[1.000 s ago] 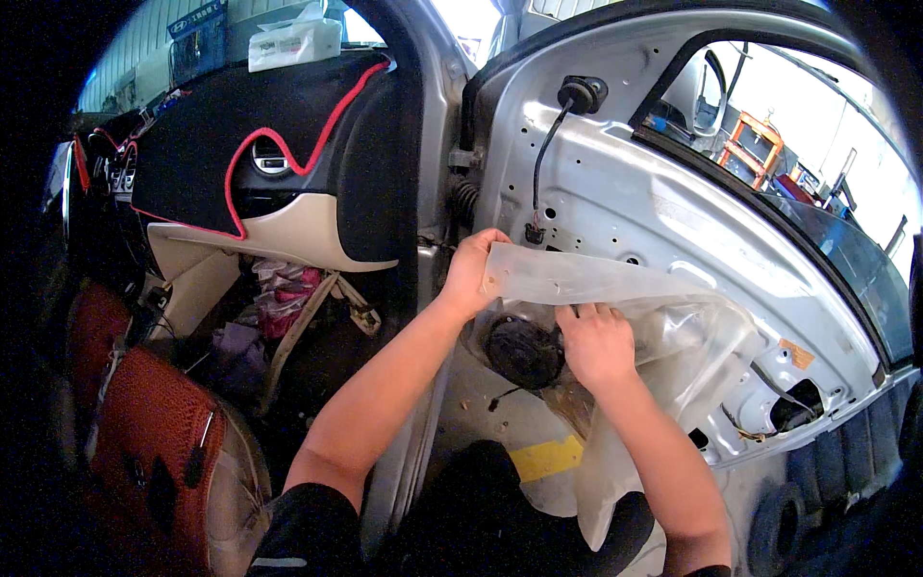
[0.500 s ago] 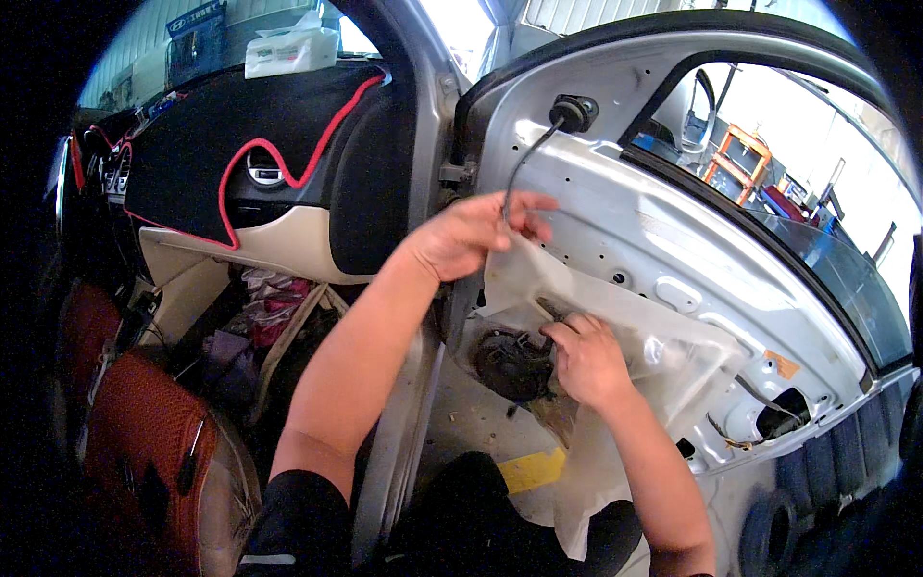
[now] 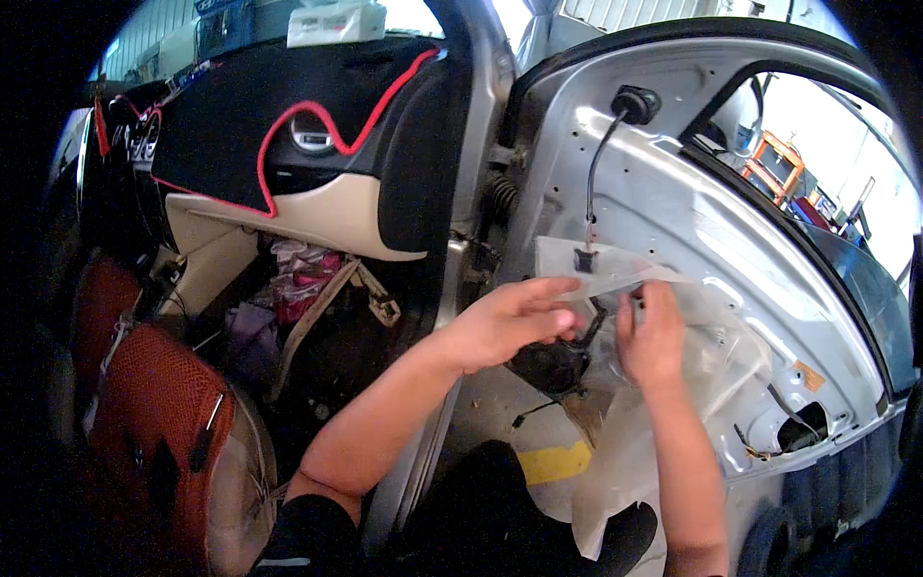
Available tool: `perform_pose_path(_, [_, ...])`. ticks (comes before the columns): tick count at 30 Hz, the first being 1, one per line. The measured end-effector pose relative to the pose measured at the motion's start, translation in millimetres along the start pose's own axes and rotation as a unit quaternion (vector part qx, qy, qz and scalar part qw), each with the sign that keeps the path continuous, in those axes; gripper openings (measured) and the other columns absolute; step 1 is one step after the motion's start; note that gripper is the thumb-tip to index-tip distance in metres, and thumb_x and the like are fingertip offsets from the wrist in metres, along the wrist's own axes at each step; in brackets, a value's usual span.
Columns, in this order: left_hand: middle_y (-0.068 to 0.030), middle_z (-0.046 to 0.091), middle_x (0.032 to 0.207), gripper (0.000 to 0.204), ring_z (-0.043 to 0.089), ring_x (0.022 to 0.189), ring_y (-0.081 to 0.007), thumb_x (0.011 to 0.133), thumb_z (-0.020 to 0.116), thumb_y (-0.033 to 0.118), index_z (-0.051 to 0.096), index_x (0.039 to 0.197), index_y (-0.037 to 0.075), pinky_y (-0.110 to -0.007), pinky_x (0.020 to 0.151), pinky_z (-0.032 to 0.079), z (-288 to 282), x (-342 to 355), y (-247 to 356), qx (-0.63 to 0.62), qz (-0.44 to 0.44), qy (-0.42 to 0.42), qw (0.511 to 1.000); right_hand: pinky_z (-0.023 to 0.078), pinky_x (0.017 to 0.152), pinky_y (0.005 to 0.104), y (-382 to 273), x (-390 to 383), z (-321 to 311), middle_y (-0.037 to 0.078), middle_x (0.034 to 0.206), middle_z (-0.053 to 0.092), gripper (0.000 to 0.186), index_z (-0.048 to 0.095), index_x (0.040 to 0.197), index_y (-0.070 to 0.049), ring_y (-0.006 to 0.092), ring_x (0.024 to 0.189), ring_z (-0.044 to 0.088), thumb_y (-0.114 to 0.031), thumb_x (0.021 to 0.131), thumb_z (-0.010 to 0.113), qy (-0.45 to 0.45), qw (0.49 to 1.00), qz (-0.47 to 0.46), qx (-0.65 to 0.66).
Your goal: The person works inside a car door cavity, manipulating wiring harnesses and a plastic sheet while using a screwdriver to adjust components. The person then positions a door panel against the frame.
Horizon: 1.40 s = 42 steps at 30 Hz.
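A translucent plastic sheet (image 3: 716, 361) hangs over the inner side of a stripped silver car door (image 3: 663, 216). My left hand (image 3: 510, 322) is at the sheet's left part, fingers stretched toward the right and apart, with no object visible in it. My right hand (image 3: 654, 337) is raised at the sheet's upper edge, its fingers bent around the film; the fingertips are partly hidden. Above and between the hands, a black cable (image 3: 594, 173) hangs from a round black fitting (image 3: 636, 104) and ends in a small dark connector (image 3: 584, 260). A round black speaker (image 3: 548, 367) sits below my left hand.
To the left are the dashboard with a black, red-edged cover (image 3: 336, 125) and a red-brown seat (image 3: 144, 394) with a dark-handled tool (image 3: 205, 438) on it. Wires (image 3: 755, 447) hang by the door's lower opening. Dark tyres (image 3: 836, 481) stand beyond the door.
My left hand has come down from the cable to the sheet, leaving the connector hanging in sight. My right hand has moved up to the sheet's upper edge. The view has shifted.
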<state>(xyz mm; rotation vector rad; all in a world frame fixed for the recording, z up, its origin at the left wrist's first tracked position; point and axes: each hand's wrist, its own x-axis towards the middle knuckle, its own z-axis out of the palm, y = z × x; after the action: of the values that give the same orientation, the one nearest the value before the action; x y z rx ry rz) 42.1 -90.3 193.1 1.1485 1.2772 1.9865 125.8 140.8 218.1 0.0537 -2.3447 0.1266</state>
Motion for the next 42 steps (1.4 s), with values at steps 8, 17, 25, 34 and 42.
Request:
perform_pose_path(8, [-0.0031, 0.068, 0.101, 0.021, 0.063, 0.095, -0.0112, 0.090, 0.069, 0.005, 0.061, 0.110, 0.005, -0.029, 0.084, 0.051, -57, -40, -116, 0.086, 0.044, 0.294, 0.951, 0.038, 0.106, 0.0444, -25, 40, -19, 0.016, 0.122, 0.060, 0.074, 0.045, 0.144, -0.010, 0.0316, 0.120, 0.053, -0.010, 0.076, 0.074, 0.138, 0.971, -0.069, -0.180])
perform_pose_path(17, [-0.0134, 0.069, 0.100, 0.035, 0.067, 0.094, -0.0296, 0.077, 0.082, 0.015, 0.066, 0.106, 0.002, -0.038, 0.085, 0.053, -90, 28, -199, 0.285, 0.124, 0.400, 0.862, 0.039, 0.101, 0.0436, 1, 68, -19, 0.007, 0.099, 0.069, 0.029, 0.069, 0.107, -0.009, 0.0246, 0.098, 0.063, -0.018, 0.081, 0.077, 0.042, 0.915, -0.143, -0.375])
perform_pose_path(25, [-0.0116, 0.069, 0.082, 0.013, 0.065, 0.082, -0.0309, 0.079, 0.078, 0.015, 0.069, 0.079, 0.005, -0.039, 0.074, 0.051, -96, 49, -219, 0.202, 0.070, 0.415, 0.884, 0.050, 0.091, 0.0381, -40, 109, -18, 0.020, 0.108, 0.071, 0.051, 0.070, 0.112, 0.000, 0.0345, 0.102, 0.068, -0.045, 0.089, 0.069, 0.067, 0.916, 0.103, -0.381])
perform_pose_path(34, [-0.0124, 0.067, 0.086, 0.018, 0.066, 0.083, -0.0297, 0.080, 0.079, 0.019, 0.071, 0.087, 0.004, -0.037, 0.075, 0.053, -85, 57, -241, 0.189, 0.154, 0.463, 0.852, 0.050, 0.090, 0.0388, -55, 120, 2, 0.021, 0.106, 0.071, 0.056, 0.071, 0.114, -0.003, 0.0360, 0.099, 0.068, -0.053, 0.088, 0.066, 0.025, 0.913, 0.130, -0.386])
perform_pose_path(42, [-0.0105, 0.064, 0.079, 0.020, 0.062, 0.074, -0.0297, 0.075, 0.081, 0.014, 0.064, 0.079, 0.005, -0.042, 0.071, 0.049, -84, 51, -221, 0.062, 0.050, 0.448, 0.890, 0.052, 0.087, 0.0368, -79, 102, -22, 0.017, 0.102, 0.073, 0.050, 0.073, 0.110, -0.004, 0.0301, 0.095, 0.070, -0.050, 0.088, 0.068, 0.048, 0.892, 0.139, -0.428])
